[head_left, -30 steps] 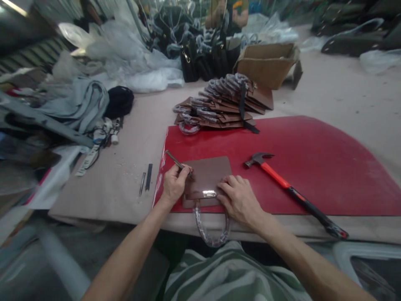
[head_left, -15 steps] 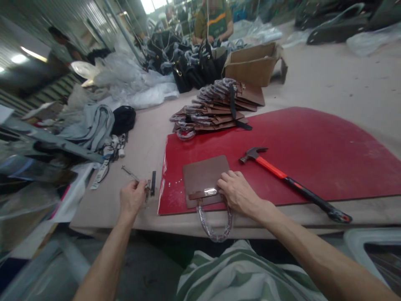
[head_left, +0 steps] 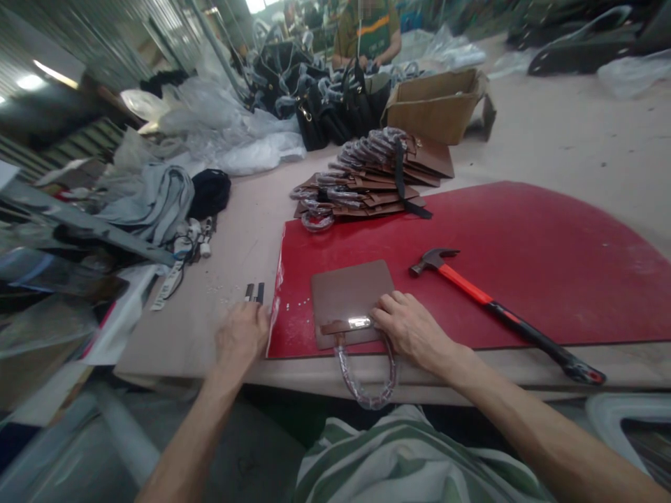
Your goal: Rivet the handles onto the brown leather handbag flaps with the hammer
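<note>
A brown bag panel (head_left: 352, 297) with a shiny metal plate (head_left: 359, 323) near its lower edge lies on the red board. Its plastic-wrapped handle (head_left: 367, 398) hangs toward me past the board's edge. With curled fingers my right hand (head_left: 412, 325) grips the panel's right side beside the plate. My left hand (head_left: 242, 337), blurred, is low over the table just left of the board. Its fingertips are at a short black strip (head_left: 261, 292) and a small metal piece (head_left: 248, 292); whether it holds anything is unclear.
On the red board (head_left: 550, 265) lies a claw hammer (head_left: 487, 300), right of the panel. Behind it are stacked brown bag panels (head_left: 367, 181), a cardboard box (head_left: 435, 108) and black bags (head_left: 319, 115). Cloth and plastic fill the left. A person (head_left: 370, 35) works across the table.
My left hand has moved right, toward the strip and metal piece. The thin metal rod it pinched earlier no longer shows. My right hand stays on the panel; the view has shifted slightly.
</note>
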{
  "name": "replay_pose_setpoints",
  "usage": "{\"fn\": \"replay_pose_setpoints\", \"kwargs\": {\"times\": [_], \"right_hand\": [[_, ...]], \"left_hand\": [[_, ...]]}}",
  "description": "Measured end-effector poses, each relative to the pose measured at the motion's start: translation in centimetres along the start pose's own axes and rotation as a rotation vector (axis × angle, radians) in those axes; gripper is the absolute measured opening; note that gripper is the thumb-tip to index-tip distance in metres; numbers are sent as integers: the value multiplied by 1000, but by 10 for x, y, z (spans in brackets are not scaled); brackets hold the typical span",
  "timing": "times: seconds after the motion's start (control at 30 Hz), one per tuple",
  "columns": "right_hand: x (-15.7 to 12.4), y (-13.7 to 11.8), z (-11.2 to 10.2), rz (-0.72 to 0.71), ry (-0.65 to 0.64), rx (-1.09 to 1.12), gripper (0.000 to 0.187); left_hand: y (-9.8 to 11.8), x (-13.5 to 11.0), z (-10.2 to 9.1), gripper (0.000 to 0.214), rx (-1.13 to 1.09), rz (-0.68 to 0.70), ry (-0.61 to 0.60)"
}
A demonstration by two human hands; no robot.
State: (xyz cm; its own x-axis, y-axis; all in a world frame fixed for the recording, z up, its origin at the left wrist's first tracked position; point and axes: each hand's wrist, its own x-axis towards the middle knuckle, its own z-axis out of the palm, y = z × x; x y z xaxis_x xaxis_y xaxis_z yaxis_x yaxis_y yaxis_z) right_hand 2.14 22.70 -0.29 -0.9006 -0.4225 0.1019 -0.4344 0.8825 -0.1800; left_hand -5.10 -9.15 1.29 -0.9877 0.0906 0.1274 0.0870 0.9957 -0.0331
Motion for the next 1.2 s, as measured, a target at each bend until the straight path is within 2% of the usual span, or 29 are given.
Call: {"fn": "replay_pose_setpoints", "kwargs": {"times": [0.07,0.13,0.23,0.3,0.4,0.5,0.67,0.8,0.97,1.1,1.2], "right_hand": [[-1,0,3,-36,9,-23,15],[-3,0,6,-75,18,-58,16],[-4,-1,8,-129,46,-139,19],[-5,-2,8,-157,65,-190,21],[-6,-2,7,-207,75,-224,24],[-9,3,7,-238,79,-171,24],[-18,21,13,-328,113,65,22],[-20,30,16,-329,201,247,26],[-21,27,10,-367,152,224,27],[-29,20,6,-253,212,351,34],[-37,15,6,-154,149,353,40]], "left_hand": [[27,-15,-3,24,-248,270,9],[54,-26,-2,17,-390,491,6],[81,-32,2,11,-333,640,-14],[88,-32,5,11,-209,710,-17],[85,-31,9,15,-66,834,19],[73,-30,15,21,-108,933,93],[49,-27,34,28,-380,1025,262],[40,-23,45,32,-554,1034,315],[39,-27,47,37,-483,1053,295],[41,-34,49,38,-461,994,364],[44,-38,46,36,-456,934,317]]}}
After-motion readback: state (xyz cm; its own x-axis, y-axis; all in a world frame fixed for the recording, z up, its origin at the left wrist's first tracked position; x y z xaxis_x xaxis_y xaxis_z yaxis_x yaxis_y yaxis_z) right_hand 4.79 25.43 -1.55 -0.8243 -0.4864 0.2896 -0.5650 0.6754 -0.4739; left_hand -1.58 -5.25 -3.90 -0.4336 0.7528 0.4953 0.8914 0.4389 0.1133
